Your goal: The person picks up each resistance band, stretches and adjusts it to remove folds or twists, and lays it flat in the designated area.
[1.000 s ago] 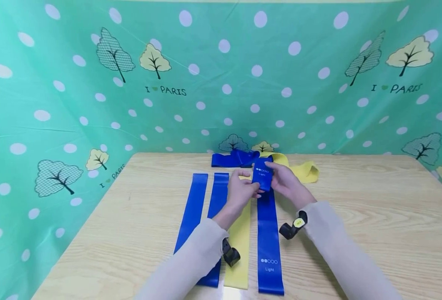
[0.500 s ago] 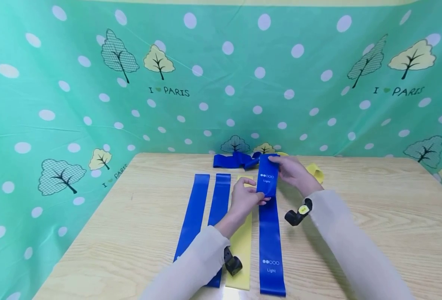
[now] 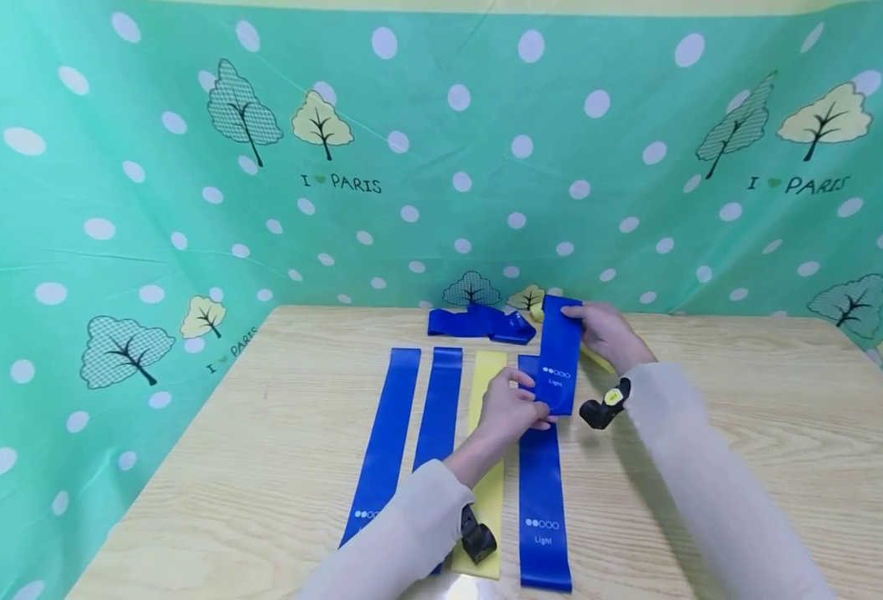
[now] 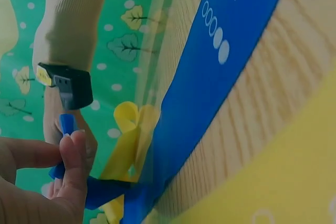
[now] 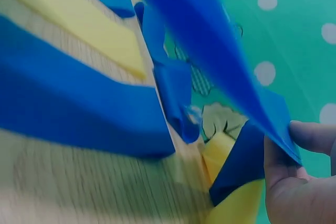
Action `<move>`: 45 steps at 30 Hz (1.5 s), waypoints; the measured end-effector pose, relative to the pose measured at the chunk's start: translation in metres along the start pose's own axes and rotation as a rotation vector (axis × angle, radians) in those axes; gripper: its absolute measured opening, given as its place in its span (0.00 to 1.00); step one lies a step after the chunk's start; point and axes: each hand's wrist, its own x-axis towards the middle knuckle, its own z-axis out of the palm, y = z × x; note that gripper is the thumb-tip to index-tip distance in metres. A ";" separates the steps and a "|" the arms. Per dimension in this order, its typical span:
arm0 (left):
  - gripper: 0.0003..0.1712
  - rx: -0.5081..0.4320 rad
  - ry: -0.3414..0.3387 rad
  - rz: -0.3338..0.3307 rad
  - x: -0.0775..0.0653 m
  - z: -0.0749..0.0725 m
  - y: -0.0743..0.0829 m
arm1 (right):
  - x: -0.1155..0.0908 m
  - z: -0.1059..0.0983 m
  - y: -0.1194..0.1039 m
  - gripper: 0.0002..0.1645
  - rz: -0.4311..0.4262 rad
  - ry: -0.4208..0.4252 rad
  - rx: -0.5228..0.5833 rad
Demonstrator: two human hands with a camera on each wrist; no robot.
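Observation:
A blue resistance band [image 3: 561, 354] printed "Light" is stretched upright between both hands, above the far end of a flat blue band [image 3: 543, 492]. My left hand [image 3: 511, 407] pinches its lower end between thumb and fingers. At the upper end, the thumb and fingers of my right hand [image 3: 611, 335] grip it. The right wrist view shows that right hand [image 5: 302, 182] pinching the band's edge, with a blue length hanging beside it. A yellow band [image 4: 123, 150] lies loosely looped beyond the hands in the left wrist view.
Left of the flat blue band lie a yellow band [image 3: 491, 475] and two blue ones, the nearer band [image 3: 441, 392] and the outermost band [image 3: 392, 425]. A crumpled blue band [image 3: 456, 323] rests by the back edge of the wooden table [image 3: 261, 433]. Behind hangs a green curtain [image 3: 411, 100].
The held band has been drawn out longer, and both hands have shifted to the right, the right hand further. The band has come away from the crumpled bands at the back.

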 end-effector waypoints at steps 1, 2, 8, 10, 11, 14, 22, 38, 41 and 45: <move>0.18 0.009 -0.005 0.001 -0.001 0.001 0.000 | 0.001 -0.002 0.000 0.35 0.001 0.011 -0.009; 0.17 0.021 -0.010 0.003 -0.002 0.002 0.000 | 0.001 -0.004 0.001 0.35 0.003 0.017 -0.023; 0.22 0.049 -0.049 -0.013 -0.011 0.007 -0.002 | 0.002 -0.011 0.004 0.33 0.001 0.053 -0.073; 0.26 0.033 -0.072 -0.033 -0.014 0.008 -0.003 | 0.001 -0.012 0.004 0.31 -0.001 0.063 -0.072; 0.28 0.021 -0.080 -0.048 -0.016 0.009 -0.004 | 0.001 -0.012 0.003 0.29 -0.002 0.066 -0.067; 0.32 -0.009 -0.110 -0.071 -0.020 0.012 -0.005 | -0.003 -0.011 0.002 0.19 0.002 0.080 -0.062; 0.30 0.030 -0.157 -0.104 -0.030 0.015 -0.008 | -0.012 -0.006 0.000 0.08 -0.006 0.085 -0.086; 0.41 0.111 -0.337 -0.114 -0.053 0.011 -0.016 | -0.019 -0.007 0.007 0.05 -0.021 0.112 0.022; 0.42 0.107 -0.373 -0.107 -0.058 0.013 -0.017 | -0.020 -0.007 0.006 0.09 -0.037 0.120 0.070; 0.42 0.140 -0.389 -0.090 -0.062 0.013 -0.018 | -0.020 -0.008 0.006 0.14 -0.035 0.111 0.074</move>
